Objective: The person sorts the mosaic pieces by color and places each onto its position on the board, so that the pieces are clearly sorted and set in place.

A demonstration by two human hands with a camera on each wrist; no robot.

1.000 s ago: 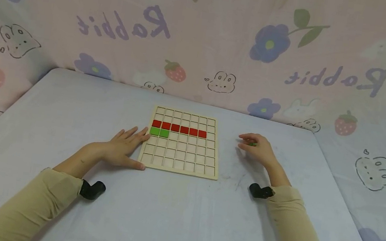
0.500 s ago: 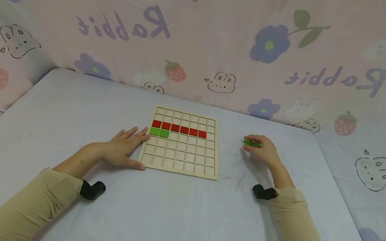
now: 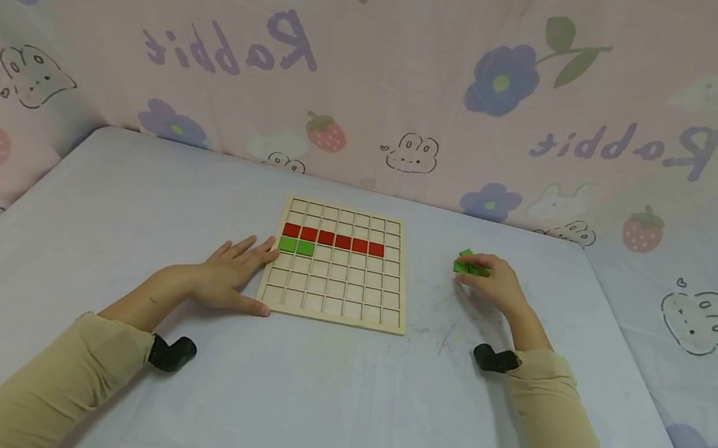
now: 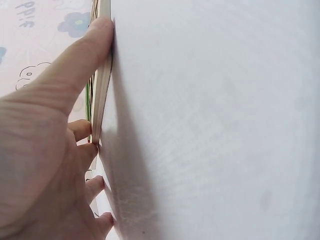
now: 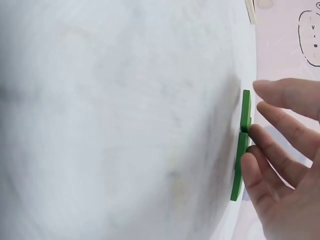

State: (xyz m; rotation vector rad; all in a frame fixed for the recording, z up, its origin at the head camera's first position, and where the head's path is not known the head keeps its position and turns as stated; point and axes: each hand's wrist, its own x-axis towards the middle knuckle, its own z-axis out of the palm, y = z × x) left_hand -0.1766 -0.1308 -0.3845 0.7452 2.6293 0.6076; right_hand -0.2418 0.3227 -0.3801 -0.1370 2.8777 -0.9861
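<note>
A square wooden grid board (image 3: 337, 287) lies flat on the table. One row holds several red tiles (image 3: 326, 238), and two green tiles (image 3: 288, 244) fill the left end of the row just nearer. My left hand (image 3: 222, 277) rests with spread fingers along the board's left edge; in the left wrist view its thumb (image 4: 97, 37) touches the board's side. To the right of the board, my right hand (image 3: 498, 279) is over loose green tiles (image 3: 461, 266) on the table. The right wrist view has its relaxed fingers (image 5: 255, 170) against the green tiles (image 5: 245, 107), thumb apart.
A white cloth covers the table (image 3: 304, 402). Behind and at the sides hangs a pink curtain (image 3: 379, 88) printed with rabbits, flowers and strawberries. Each sleeve cuff has a black wrist camera mount (image 3: 172, 353) beside it.
My right hand has shifted slightly right, and more of the green tiles now shows at its fingertips, lying spread on the table. My left hand and the board have stayed put.
</note>
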